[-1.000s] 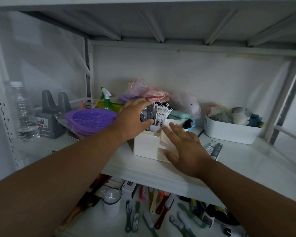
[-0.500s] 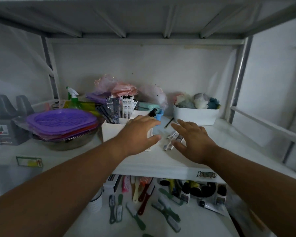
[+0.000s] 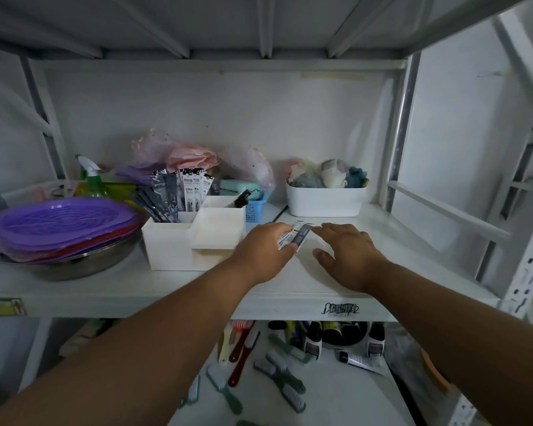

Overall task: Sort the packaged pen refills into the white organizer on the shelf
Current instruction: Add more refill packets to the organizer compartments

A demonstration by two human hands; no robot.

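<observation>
Now pinched in left hand: refill packets, lifted off shelf beside white organizer. Right hand flat, relaxed. White tub behind; purple trays left.

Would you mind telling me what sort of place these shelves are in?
Probably a small shop's stockroom or a household storeroom. Metal rack shelving holds mixed goods: packaged refills in a white organizer, stacked purple trays, and loose brushes on the lower shelf.
</observation>
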